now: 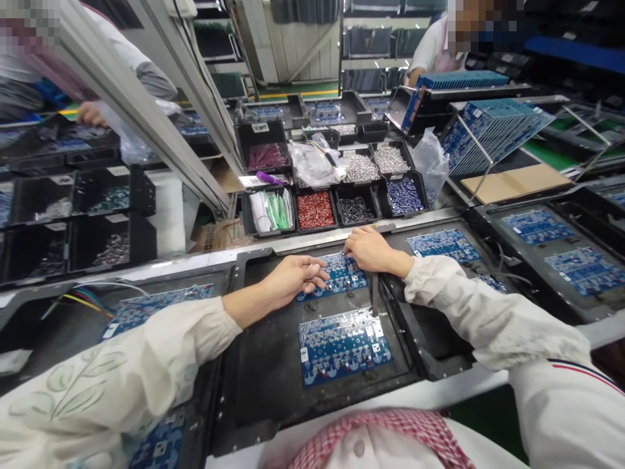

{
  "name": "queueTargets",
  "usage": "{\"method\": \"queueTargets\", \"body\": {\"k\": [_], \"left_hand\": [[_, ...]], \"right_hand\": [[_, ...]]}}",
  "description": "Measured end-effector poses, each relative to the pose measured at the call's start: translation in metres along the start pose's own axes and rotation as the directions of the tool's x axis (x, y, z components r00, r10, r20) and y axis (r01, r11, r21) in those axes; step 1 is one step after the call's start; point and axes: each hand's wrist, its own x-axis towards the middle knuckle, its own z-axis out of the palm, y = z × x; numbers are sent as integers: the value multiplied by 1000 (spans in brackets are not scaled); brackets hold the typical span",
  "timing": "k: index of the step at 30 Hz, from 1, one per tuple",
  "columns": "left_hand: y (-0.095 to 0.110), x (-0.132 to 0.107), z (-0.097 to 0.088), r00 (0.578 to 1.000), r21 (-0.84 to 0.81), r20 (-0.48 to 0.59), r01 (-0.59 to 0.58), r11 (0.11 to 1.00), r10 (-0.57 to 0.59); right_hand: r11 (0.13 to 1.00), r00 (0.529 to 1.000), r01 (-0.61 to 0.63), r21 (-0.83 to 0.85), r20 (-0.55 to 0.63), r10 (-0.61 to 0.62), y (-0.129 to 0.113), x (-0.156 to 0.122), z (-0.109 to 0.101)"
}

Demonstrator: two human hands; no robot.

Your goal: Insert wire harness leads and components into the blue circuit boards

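Observation:
Both my hands rest on the far blue circuit board [342,273], which lies in a black carrier tray [273,352]. My left hand [297,277] has its fingers curled together at the board's left edge, pinching something too small to make out. My right hand [368,249] lies over the board's upper right corner, fingers bent down onto it; whether it holds anything is hidden. A second blue circuit board [344,345] sits nearer me in the same tray, untouched.
Black bins behind the tray hold red parts [315,210], blue parts [403,196], silver parts [359,167] and green-white pieces [273,210]. More trays with boards lie left [146,309] and right [561,251]. A rack of blue boards [493,133] stands far right. Other people work behind.

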Motion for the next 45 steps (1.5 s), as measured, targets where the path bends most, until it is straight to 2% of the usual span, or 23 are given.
{"method": "queueTargets", "body": {"k": [5,8,11,13,16,19,21,24,26,33,38,45], "left_hand": [[-4,4,-2,996,46,3,-85,995,85],[-6,7,-4,998,16,-1,-58,998,58],[-7,8,-4,999,-51,40,-20,998,22],[-9,8,-2,996,-86,87,-23,996,31],[-10,6,3,996,-130,87,-15,991,27],[-9,2,4,1000,-119,18,14,993,-12],[-8,-2,3,999,-73,-5,44,996,-44],[-6,-8,0,998,-25,0,65,998,-65],[-5,-11,-1,998,-19,18,66,998,-65],[-4,-24,-1,999,13,21,37,999,-38],[-9,-33,-2,999,61,-9,-44,997,44],[-14,-39,-1,1000,-13,11,-11,1000,11]], "right_hand": [[999,1000,2,-32,6,-2,-1,2,1],[1000,1000,-2,-20,-5,2,-2,0,-1],[991,992,11,137,-126,6,-11,-6,-9],[964,970,83,253,-242,-20,-20,-8,-14],[944,947,159,289,-316,-63,-29,-5,-17],[967,959,118,226,-280,-52,-22,2,-12],[990,975,80,115,-215,-54,-13,4,-6],[995,990,52,-80,-127,-62,-5,5,2],[988,992,49,-148,-109,-66,-5,4,4],[953,987,114,-280,-79,-142,-9,3,1],[913,969,211,-349,-49,-243,-8,5,-4],[905,964,228,-358,-48,-262,-6,6,-2]]}}
